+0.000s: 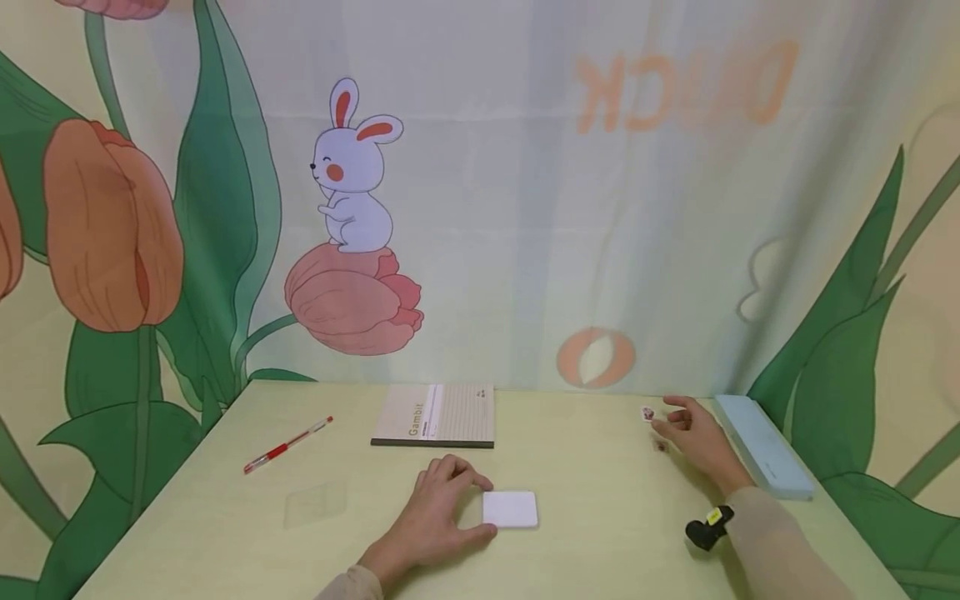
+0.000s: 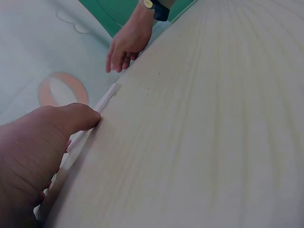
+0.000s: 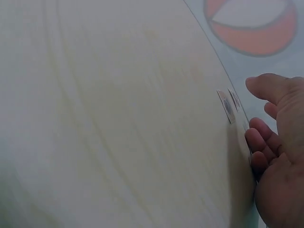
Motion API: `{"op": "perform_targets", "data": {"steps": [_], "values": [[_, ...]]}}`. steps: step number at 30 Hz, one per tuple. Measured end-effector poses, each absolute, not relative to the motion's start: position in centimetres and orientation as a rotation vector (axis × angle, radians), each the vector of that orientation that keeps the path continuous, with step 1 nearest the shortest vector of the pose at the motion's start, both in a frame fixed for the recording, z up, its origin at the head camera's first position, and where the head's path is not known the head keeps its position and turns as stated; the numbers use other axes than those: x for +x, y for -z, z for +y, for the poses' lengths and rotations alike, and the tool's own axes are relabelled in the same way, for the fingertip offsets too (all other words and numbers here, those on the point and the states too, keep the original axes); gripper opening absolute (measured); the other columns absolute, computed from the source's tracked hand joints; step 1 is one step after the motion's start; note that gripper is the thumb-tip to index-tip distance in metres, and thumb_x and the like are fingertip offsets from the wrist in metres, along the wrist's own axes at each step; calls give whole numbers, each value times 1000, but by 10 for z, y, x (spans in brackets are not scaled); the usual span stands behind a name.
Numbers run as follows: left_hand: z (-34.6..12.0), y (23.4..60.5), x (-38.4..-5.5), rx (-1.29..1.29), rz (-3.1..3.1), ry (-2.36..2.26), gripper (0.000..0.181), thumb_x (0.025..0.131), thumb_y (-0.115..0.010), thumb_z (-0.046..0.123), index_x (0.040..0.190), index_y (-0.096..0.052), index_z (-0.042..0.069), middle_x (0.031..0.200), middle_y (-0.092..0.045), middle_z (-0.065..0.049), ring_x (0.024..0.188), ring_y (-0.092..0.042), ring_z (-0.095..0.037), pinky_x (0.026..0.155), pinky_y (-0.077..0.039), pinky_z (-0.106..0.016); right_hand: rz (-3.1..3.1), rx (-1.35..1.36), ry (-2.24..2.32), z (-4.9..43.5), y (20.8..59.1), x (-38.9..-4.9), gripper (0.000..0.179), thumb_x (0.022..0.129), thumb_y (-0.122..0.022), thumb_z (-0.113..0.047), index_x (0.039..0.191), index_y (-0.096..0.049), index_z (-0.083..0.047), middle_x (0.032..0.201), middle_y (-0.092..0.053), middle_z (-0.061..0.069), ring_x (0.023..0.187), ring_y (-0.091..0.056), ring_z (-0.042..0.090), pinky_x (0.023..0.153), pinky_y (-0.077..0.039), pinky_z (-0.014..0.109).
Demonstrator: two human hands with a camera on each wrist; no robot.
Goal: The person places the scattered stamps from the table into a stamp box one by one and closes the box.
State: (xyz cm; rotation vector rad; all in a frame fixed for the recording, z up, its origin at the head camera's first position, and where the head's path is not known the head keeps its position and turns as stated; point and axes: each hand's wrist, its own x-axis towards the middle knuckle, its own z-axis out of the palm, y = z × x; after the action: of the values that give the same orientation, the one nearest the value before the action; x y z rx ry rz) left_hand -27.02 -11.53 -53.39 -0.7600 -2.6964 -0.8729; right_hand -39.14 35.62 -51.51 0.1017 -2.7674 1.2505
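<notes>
Two stickers (image 1: pixel 647 414) lie near the tabletop's (image 1: pixel 585 462) far right corner, beside the right hand (image 1: pixel 699 437), thumb and fingers apart; brushing could shift them. Midway between side edges, the left hand (image 1: pixel 437 517) pinches the block (image 1: pixel 512 509); uneven pressure might skew it.

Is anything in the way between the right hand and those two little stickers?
Nothing I can see. Both little stickers lie on the table close to the right hand, and no other object shows between hand and stickers.
</notes>
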Motion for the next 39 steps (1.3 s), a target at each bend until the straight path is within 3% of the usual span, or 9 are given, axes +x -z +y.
{"op": "perform_targets", "data": {"steps": [9, 16, 22, 28, 34, 39], "values": [[-120, 535, -269, -746, -2699, 850, 49, 87, -88, 51, 128, -76, 27, 128, -55, 7, 122, -46, -17, 102, -39, -43, -2848, 178, -1138, 351, 520, -403, 62, 109, -72, -21, 160, -47, 5, 128, -56, 26, 110, -54, 36, 91, -47, 44], [-119, 536, -271, -746, -2688, 851, 49, 87, -87, 52, 128, -75, 28, 128, -55, 8, 122, -46, -15, 102, -39, -43, -2892, 178, -1042, 350, 517, -408, 61, 111, -68, -21, 162, -45, 4, 116, -50, 24, 105, -50, 37, 87, -44, 46], [-118, 535, -268, -743, -2697, 857, 49, 87, -88, 53, 127, -76, 28, 128, -56, 7, 121, -47, -16, 101, -39, -42, -2956, 170, -992, 351, 517, -414, 66, 111, -67, -30, 165, -43, 0, 113, -53, 24, 99, -51, 35, 79, -45, 39], [-113, 532, -269, -758, -2682, 857, 50, 87, -87, 52, 129, -75, 26, 128, -56, 6, 120, -47, -16, 101, -39, -41, -2955, 150, -930, 349, 507, -414, 57, 111, -67, -26, 161, -51, -3, 99, -61, 18, 97, -53, 36, 77, -41, 42], [-113, 532, -269, -745, -2699, 844, 51, 87, -87, 53, 128, -76, 26, 128, -56, 6, 120, -47, -16, 101, -39, -42, -2930, 99, -1092, 349, 511, -411, 45, 112, -65, -18, 153, -57, -2, 122, -47, 27, 108, -49, 40, 87, -43, 46], [-114, 533, -269, -741, -2707, 845, 51, 87, -87, 54, 129, -75, 27, 128, -56, 7, 120, -47, -16, 101, -40, -42, -2884, 102, -1164, 347, 508, -406, 42, 110, -69, -15, 148, -59, 0, 137, -45, 37, 119, -50, 47, 100, -46, 60]]}}
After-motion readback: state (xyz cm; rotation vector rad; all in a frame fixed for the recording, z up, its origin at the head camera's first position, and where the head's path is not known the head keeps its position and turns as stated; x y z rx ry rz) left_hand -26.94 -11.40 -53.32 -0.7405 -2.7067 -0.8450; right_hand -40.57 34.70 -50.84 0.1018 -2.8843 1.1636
